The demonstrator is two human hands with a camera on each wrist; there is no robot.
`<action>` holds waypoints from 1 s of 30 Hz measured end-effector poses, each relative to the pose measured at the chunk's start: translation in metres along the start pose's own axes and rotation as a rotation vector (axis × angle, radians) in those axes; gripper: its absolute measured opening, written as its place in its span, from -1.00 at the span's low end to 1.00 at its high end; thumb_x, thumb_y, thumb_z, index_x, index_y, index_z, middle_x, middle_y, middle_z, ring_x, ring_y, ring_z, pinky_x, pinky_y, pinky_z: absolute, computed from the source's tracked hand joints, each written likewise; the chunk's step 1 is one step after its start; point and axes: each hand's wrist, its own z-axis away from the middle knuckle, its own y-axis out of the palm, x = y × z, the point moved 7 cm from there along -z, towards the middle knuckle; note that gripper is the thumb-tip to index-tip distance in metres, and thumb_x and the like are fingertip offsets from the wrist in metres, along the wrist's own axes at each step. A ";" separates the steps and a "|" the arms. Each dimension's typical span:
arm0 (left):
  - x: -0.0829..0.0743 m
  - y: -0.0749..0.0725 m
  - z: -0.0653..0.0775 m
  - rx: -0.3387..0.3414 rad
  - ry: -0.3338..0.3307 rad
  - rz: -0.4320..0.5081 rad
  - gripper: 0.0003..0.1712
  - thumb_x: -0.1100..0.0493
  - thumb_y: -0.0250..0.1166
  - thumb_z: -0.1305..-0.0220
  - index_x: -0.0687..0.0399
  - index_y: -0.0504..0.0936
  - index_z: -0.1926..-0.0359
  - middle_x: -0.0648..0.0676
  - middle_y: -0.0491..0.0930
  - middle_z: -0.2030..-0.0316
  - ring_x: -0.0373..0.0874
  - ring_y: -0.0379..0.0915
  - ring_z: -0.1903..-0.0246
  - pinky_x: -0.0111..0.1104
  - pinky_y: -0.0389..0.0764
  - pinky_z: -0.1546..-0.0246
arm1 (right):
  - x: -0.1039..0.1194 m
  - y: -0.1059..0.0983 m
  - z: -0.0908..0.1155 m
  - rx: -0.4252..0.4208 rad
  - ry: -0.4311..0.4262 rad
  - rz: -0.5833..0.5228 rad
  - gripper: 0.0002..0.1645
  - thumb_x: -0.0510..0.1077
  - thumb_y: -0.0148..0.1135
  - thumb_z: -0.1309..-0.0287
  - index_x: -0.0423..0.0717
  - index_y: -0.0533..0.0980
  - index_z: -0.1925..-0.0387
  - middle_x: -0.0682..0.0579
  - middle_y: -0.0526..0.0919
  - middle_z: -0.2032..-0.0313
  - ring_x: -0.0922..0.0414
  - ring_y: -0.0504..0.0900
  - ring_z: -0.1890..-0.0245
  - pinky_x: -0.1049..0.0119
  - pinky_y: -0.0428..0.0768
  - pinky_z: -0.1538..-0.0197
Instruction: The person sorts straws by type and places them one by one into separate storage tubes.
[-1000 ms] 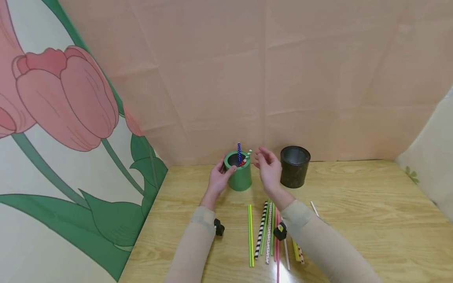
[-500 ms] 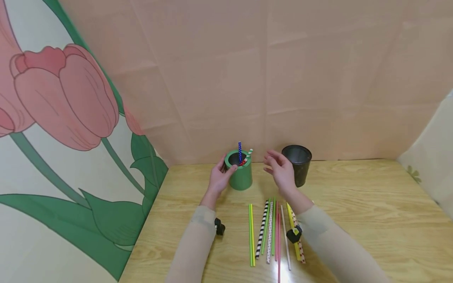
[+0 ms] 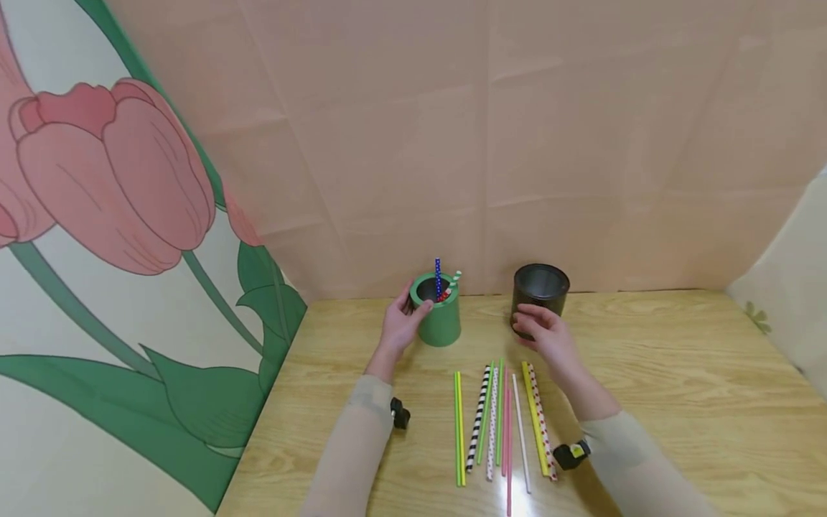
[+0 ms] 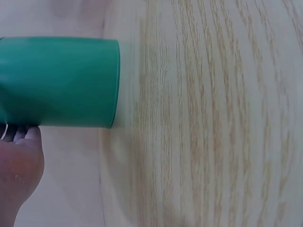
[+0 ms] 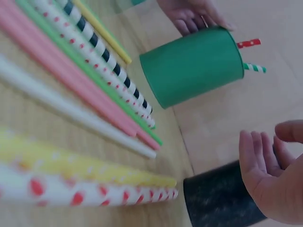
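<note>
My left hand (image 3: 398,324) grips the green cup (image 3: 441,328) at its left side, thumb over the rim. Out of the cup stick a blue dotted straw (image 3: 438,275), a green-and-white striped straw (image 3: 456,277) and a red dotted straw (image 5: 249,43). My right hand (image 3: 551,341) hovers in front of the black cup (image 3: 522,296), fingers loosely bent, holding nothing. Whether it touches the black cup cannot be told. In the left wrist view only part of the left hand (image 4: 21,165) shows beside the green cup.
Several straws lie lengthwise on the wooden table (image 3: 678,395): a thin yellow straw (image 3: 461,431), a black-and-white striped straw (image 3: 478,420), a pink straw (image 3: 508,445), a white straw (image 3: 522,438), a thick yellow straw (image 3: 535,424) and others. A pinkish sheet (image 3: 400,143) hangs behind.
My right hand has moved from beside the green cup rightward and down to in front of the black cup. The left hand and green cup have stayed in place.
</note>
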 end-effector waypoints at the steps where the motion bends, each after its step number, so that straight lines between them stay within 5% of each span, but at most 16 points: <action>1: 0.000 0.000 0.000 0.001 0.001 -0.001 -0.08 0.12 0.48 -0.43 0.13 0.23 -0.64 0.30 0.13 -0.62 0.10 0.11 -0.60 -0.21 0.23 -0.58 | -0.002 -0.002 0.003 0.012 0.010 0.018 -0.38 -0.13 0.10 -0.66 -0.37 0.27 -0.52 0.04 0.67 -0.11 0.34 0.67 0.03 0.29 0.77 -0.11; 5: 0.000 -0.001 0.000 0.002 0.011 0.010 -0.08 0.13 0.48 -0.43 0.15 0.23 -0.64 0.32 0.12 -0.62 0.12 0.10 -0.60 -0.19 0.22 -0.59 | -0.013 -0.009 0.014 0.054 0.047 0.078 -0.37 -0.10 0.12 -0.65 -0.33 0.27 -0.53 -0.22 0.55 -0.31 0.28 0.67 -0.06 0.17 0.74 -0.20; 9: 0.001 -0.002 0.001 0.005 0.009 0.015 -0.09 0.12 0.48 -0.43 0.12 0.23 -0.64 0.29 0.13 -0.62 0.12 0.09 -0.60 -0.18 0.21 -0.59 | -0.023 -0.019 0.022 0.065 0.061 0.089 -0.35 -0.13 0.14 -0.63 -0.36 0.25 -0.54 -0.16 0.58 -0.27 0.27 0.66 -0.09 0.07 0.72 -0.25; 12: 0.000 -0.002 0.000 0.006 0.011 0.005 -0.09 0.10 0.48 -0.43 0.08 0.23 -0.65 0.26 0.14 -0.63 0.11 0.09 -0.61 -0.18 0.21 -0.60 | -0.028 -0.028 0.026 0.062 0.065 0.092 -0.34 -0.15 0.16 -0.62 -0.37 0.25 -0.54 -0.15 0.59 -0.24 0.30 0.67 -0.06 0.09 0.74 -0.22; 19: -0.001 -0.002 0.000 -0.004 0.012 -0.014 -0.10 0.11 0.47 -0.44 0.09 0.23 -0.65 0.24 0.15 -0.63 0.11 0.09 -0.61 -0.18 0.20 -0.60 | -0.032 -0.042 0.039 0.095 0.082 0.125 -0.27 -0.21 0.23 -0.56 -0.40 0.20 -0.56 -0.46 0.45 -0.38 0.21 0.71 -0.07 0.13 0.77 -0.15; 30: 0.001 -0.001 0.001 0.000 0.004 -0.013 -0.07 0.09 0.48 -0.43 0.07 0.22 -0.66 0.27 0.13 -0.63 0.10 0.09 -0.61 -0.18 0.20 -0.60 | -0.040 -0.045 0.051 0.174 0.164 0.202 -0.16 -0.20 0.33 -0.47 -0.39 0.17 -0.58 -0.47 0.38 -0.44 -0.05 0.68 -0.19 0.15 0.78 -0.15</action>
